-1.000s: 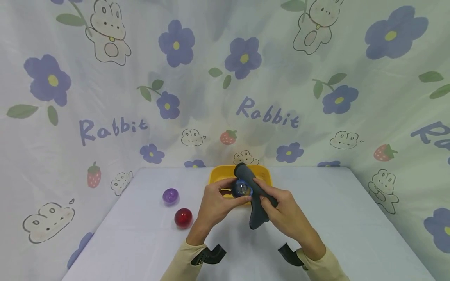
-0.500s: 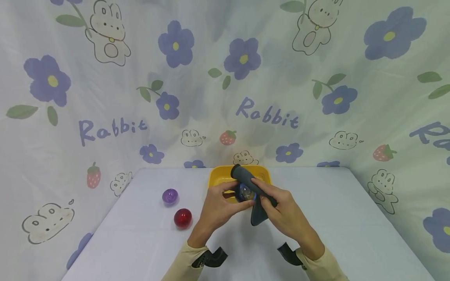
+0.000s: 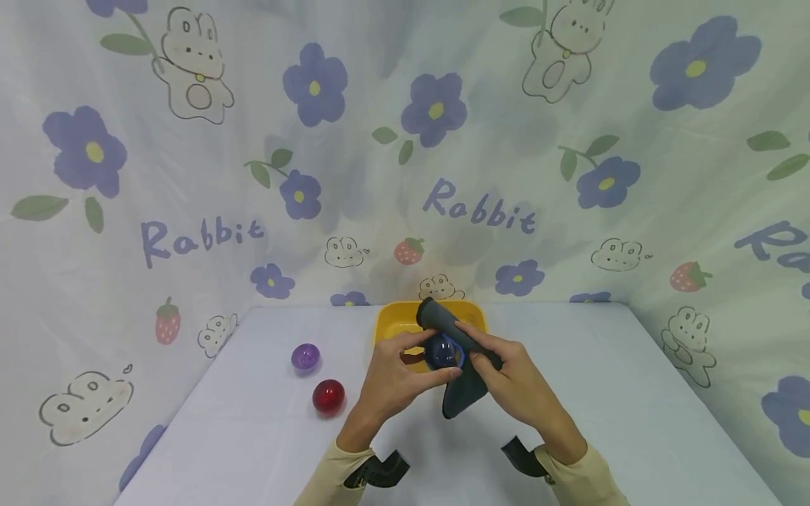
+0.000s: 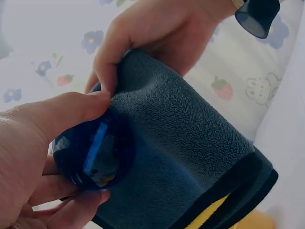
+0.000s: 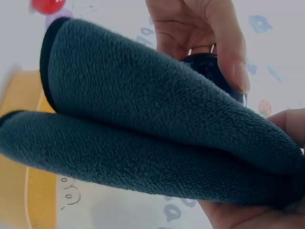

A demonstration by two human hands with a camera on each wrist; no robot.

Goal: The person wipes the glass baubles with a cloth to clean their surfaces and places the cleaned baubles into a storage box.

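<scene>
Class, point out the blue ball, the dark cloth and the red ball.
Blue ball [image 4: 97, 150], left wrist view: middle of its glossy side.
Dark cloth [image 5: 147, 102], right wrist view: its upper fold.
Red ball [image 3: 328, 398], head view: its middle.

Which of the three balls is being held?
The blue ball, gripped by the left hand against the dark grey cloth; the red ball and purple ball lie untouched on the table.

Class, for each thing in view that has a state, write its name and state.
Blue ball: gripped in the left hand, against the cloth
Cloth: folded over, held in the right hand
Red ball: resting on the table
Purple ball: resting on the table
Yellow tray: upright, partly hidden
</scene>
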